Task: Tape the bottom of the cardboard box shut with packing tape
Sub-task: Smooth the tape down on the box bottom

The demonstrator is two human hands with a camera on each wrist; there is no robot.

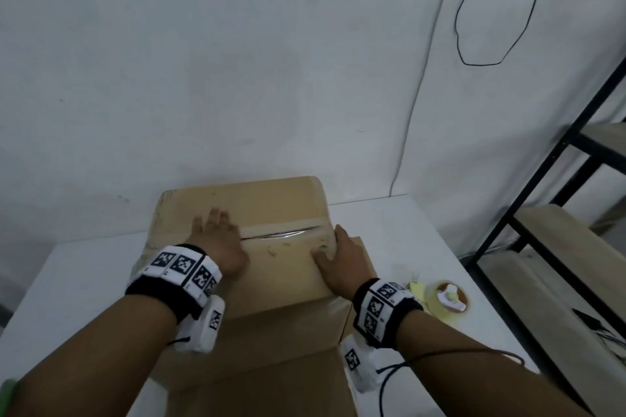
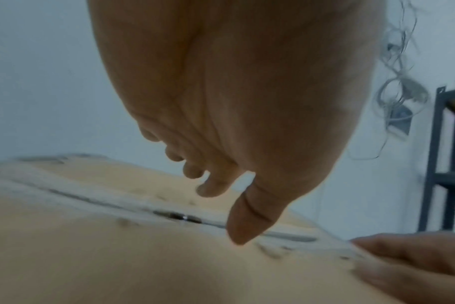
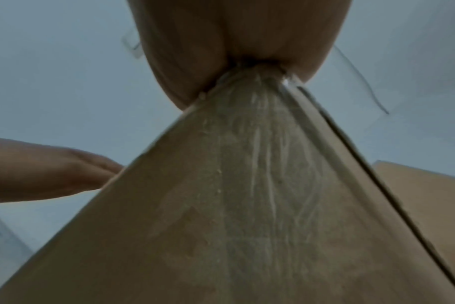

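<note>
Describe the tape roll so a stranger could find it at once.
Start at the white table and find the cardboard box on it. Just right of the box, beside the right hand, lies the tape roll: a pale yellowish ring, the only round thing there.

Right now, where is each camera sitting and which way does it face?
Head: worn high, facing forward and down at the cardboard box on the table; both forearms, left hand, right hand show.
Left wrist: under the palm, looking along the fingers over the box top.
Right wrist: below the right hand, looking up the taped box side.
Shared: both wrist views catch the other hand and the box.
</note>
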